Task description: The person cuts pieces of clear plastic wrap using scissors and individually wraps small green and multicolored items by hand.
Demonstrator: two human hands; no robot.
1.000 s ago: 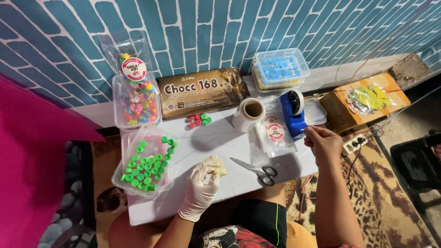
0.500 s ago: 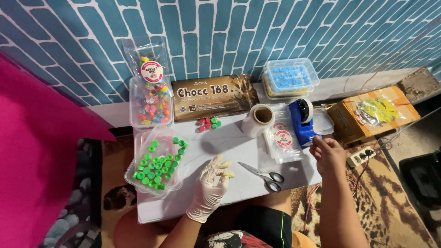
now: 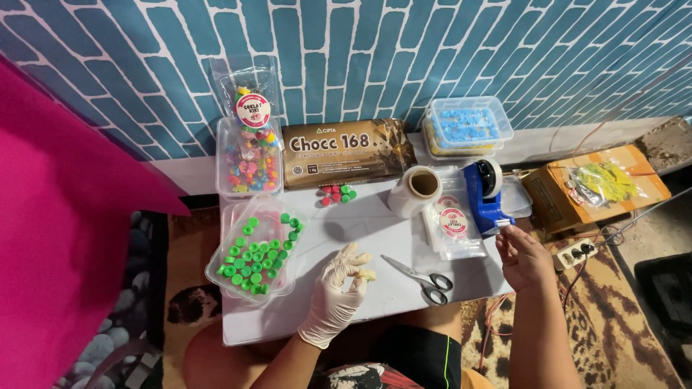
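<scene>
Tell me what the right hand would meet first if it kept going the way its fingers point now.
The right hand has its fingertips aimed up and slightly left, toward the blue tape dispenser. The dispenser's near lower end would likely be met first, with almost no gap showing. Height above the white table is unclear, so this is a judgement.

Single head-worn camera, aimed steeply downward from above the seated person at moderate range; faces the blue brick wall [image 3: 346, 50], with the white desk [image 3: 375, 223] centred and both hands low in frame
</scene>
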